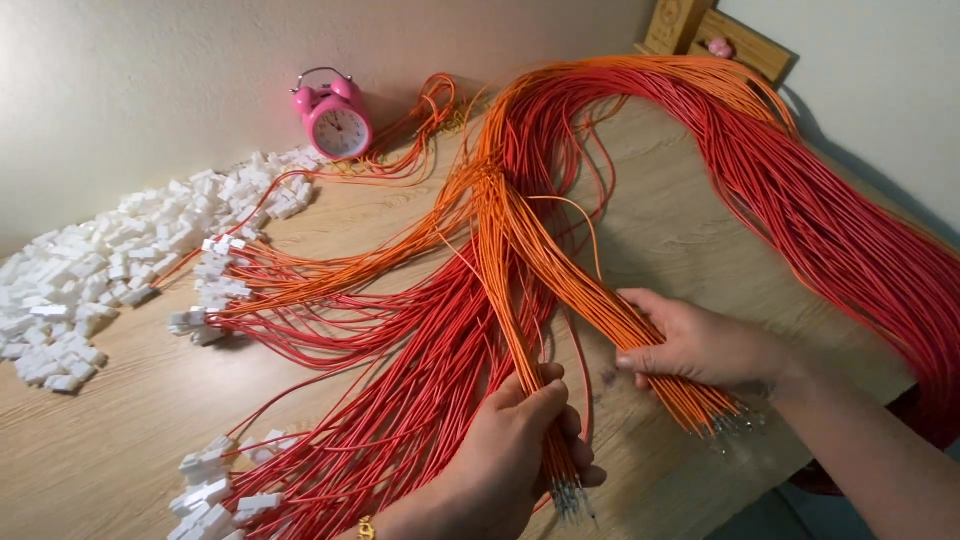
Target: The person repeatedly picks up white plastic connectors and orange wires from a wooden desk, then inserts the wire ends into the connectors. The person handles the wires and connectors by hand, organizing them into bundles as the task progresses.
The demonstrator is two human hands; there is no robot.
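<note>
A big sheaf of orange wires (520, 240) and red wires (420, 380) lies fanned across the wooden table (690, 230). My left hand (510, 460) is closed around a thin bunch of orange and red wires near their bare metal ends (568, 495). My right hand (700, 345) grips a second bunch of orange wires, whose metal tips (735, 425) stick out past the table's front edge. Some red and orange wires end in white plastic connectors (215, 300) at the left and more connectors (225, 495) at the lower left.
A heap of loose white connectors (110, 260) covers the table's left side. A pink alarm clock (335, 118) stands against the wall. Wooden items (715, 35) sit in the far right corner. Red wires (870, 240) loop along the right edge.
</note>
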